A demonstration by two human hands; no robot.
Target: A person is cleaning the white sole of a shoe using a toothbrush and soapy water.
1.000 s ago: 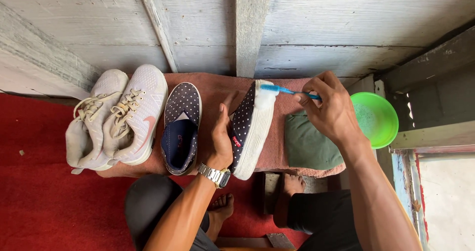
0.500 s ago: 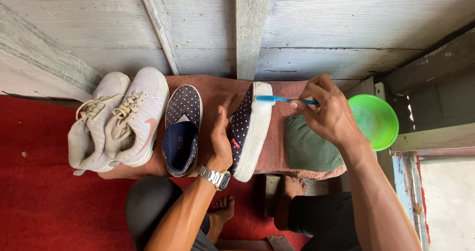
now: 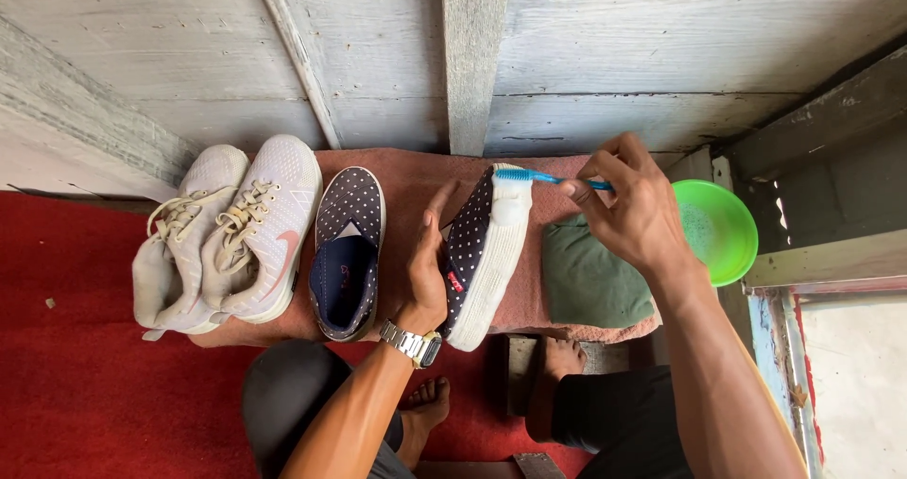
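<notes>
While the left hand [image 3: 427, 269] grips a dotted navy slip-on shoe [image 3: 477, 252] tilted on its side, white sole turned outward, the right hand [image 3: 628, 210] pinches a blue toothbrush [image 3: 539, 176] with its bristles touching the sole's toe end. Holding it on edge exposes the rubber to the brush. Its mate [image 3: 347, 252] lies flat beside two pale sneakers [image 3: 227, 238] on a reddish cloth [image 3: 406, 181]. A folded green cloth [image 3: 590, 281] and green bowl [image 3: 727, 224] sit right, against grey plank walls, over red carpet [image 3: 85, 375].
</notes>
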